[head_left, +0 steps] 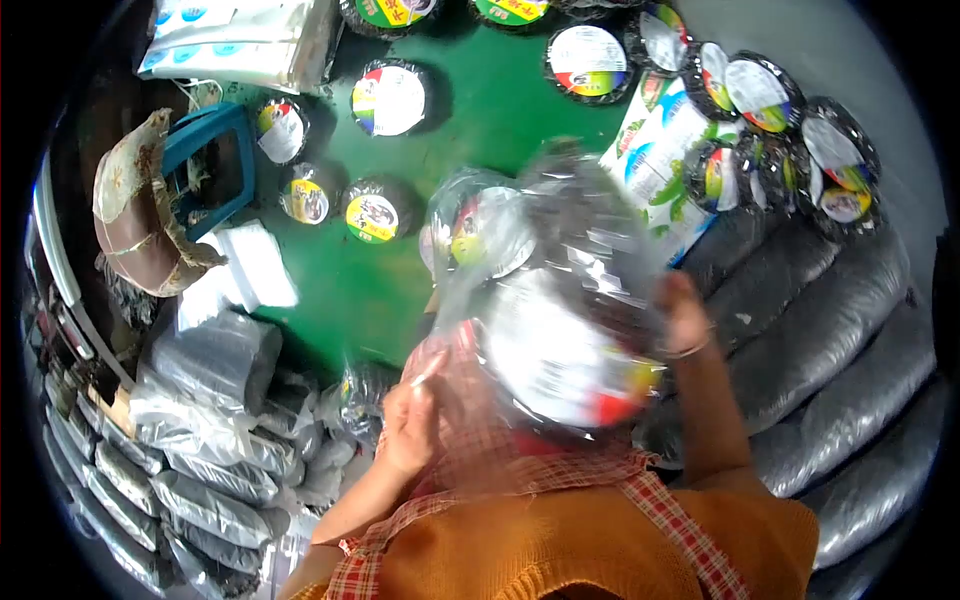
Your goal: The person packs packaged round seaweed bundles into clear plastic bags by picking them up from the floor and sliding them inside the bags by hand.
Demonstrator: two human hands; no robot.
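A round black bundle with a white and coloured label [560, 365] sits in my lap inside a clear plastic bag [570, 235] that rises over it, blurred by motion. My left hand [408, 425] pinches the bag's near left edge. My right hand [683, 312] grips the bag on its right side, fingers wrapped in the film. A second labelled bundle [478, 235] shows through the plastic just beyond.
Several bagged round bundles with labels [388, 98] lie on the green floor [480, 110]. Grey packed rolls [830, 340] are stacked at right and at lower left [200, 500]. A blue stool [215, 160] and white bags [250, 265] stand at left.
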